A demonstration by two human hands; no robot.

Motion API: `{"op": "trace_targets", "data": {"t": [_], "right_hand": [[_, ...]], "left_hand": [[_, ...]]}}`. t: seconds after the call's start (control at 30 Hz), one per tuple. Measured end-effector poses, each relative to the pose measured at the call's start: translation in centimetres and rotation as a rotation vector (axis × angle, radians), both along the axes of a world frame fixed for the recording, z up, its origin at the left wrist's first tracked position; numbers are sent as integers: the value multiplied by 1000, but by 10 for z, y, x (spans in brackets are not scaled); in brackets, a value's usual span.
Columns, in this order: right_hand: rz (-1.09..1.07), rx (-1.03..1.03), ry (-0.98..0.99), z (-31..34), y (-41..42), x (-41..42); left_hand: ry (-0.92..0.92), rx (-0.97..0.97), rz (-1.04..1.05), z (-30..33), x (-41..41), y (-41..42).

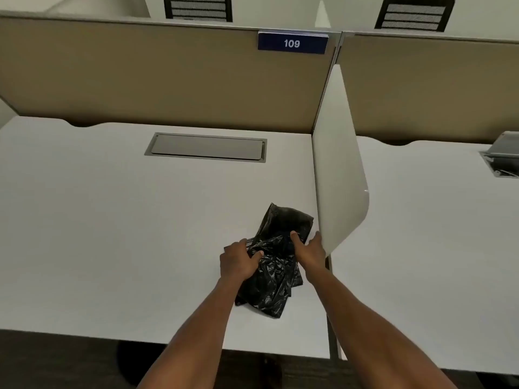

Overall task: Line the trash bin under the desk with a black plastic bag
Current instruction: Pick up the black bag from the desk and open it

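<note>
Head view: a crumpled black plastic bag (273, 265) is being handled on the white worktop (112, 234), close to the side divider panel (337, 178). It is being pinched from both sides, the left hand (238, 262) gripping its left edge and the right hand (307, 252) its upper right fold, each grip clenched on plastic. Judging by this, the unfolding step is being worked; next, the mouth is to be found and spread. No bin is being shown.
</note>
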State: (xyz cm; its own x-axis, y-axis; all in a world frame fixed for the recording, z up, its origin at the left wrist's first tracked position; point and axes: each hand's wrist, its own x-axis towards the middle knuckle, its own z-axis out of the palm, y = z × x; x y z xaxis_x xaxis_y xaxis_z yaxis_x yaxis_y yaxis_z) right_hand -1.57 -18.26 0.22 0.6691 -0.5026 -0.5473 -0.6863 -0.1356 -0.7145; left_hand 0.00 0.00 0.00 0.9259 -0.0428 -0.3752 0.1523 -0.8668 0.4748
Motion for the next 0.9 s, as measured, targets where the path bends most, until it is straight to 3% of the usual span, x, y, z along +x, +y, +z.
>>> {"op": "trace_targets", "data": {"t": [0.53, 0.9], "right_hand": [[-137, 172, 12, -35, -22, 38], [-152, 442, -133, -19, -21, 36]], "left_hand": [[193, -202, 218, -42, 24, -6], [330, -578, 402, -22, 13, 3]]}}
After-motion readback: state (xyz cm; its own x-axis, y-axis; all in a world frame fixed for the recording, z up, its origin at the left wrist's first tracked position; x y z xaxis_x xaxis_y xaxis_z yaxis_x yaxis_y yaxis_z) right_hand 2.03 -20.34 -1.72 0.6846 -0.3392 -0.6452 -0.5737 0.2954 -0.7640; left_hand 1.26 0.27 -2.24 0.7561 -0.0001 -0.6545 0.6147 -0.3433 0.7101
